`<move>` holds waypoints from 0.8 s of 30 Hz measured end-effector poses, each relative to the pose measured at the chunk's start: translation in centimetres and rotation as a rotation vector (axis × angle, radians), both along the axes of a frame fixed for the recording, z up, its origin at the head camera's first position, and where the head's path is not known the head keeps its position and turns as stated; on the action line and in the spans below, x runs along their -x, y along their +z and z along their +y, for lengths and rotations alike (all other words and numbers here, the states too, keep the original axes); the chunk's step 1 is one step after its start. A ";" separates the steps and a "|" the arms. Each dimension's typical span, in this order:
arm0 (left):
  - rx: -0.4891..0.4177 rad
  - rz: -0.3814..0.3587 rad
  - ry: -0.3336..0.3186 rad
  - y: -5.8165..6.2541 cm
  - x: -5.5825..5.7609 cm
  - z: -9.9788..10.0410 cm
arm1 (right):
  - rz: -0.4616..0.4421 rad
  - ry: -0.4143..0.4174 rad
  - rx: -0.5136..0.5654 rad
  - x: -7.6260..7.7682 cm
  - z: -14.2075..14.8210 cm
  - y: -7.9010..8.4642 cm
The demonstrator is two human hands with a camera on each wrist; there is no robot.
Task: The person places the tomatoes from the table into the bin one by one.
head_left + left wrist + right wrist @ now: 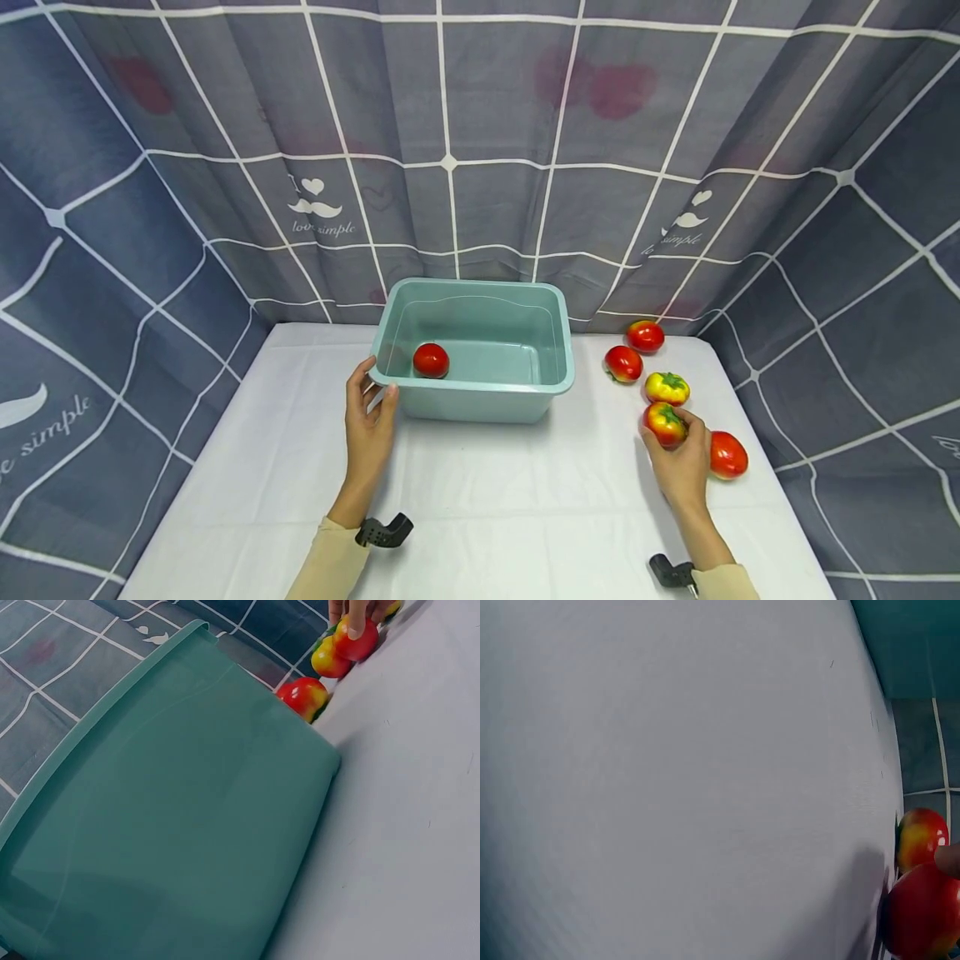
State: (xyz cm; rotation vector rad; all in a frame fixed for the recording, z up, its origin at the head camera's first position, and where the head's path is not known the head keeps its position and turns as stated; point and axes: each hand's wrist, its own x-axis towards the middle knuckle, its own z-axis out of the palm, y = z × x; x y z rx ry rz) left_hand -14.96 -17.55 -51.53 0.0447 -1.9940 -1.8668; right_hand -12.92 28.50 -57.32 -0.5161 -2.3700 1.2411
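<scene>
In the head view, my left hand point(371, 425) holds the front left corner of a pale green plastic bin point(472, 404), thumb at the front and fingers along the side. One red tomato point(431, 360) lies inside, toward the left. At the right, my right hand point(681, 458) grips a red and yellow tomato point(663, 423) with a green top, thumb and fingers on either side. The left wrist view shows this held tomato point(355, 639) beyond the bin's outer wall point(172, 795). It is partly cut off in the right wrist view, where a fingertip point(949, 859) shows.
Behind the held tomato sit a yellow tomato point(666, 388) and two red ones, one nearer point(623, 364) and one farther point(645, 336). Another red tomato point(727, 455) lies right of my right hand. A grey checked curtain point(495, 200) encloses the white-covered table point(525, 517).
</scene>
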 end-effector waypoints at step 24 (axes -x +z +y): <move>-0.009 0.008 0.003 0.0 0.1 0.1 | -0.004 -0.005 0.034 0.3 -0.9 1.2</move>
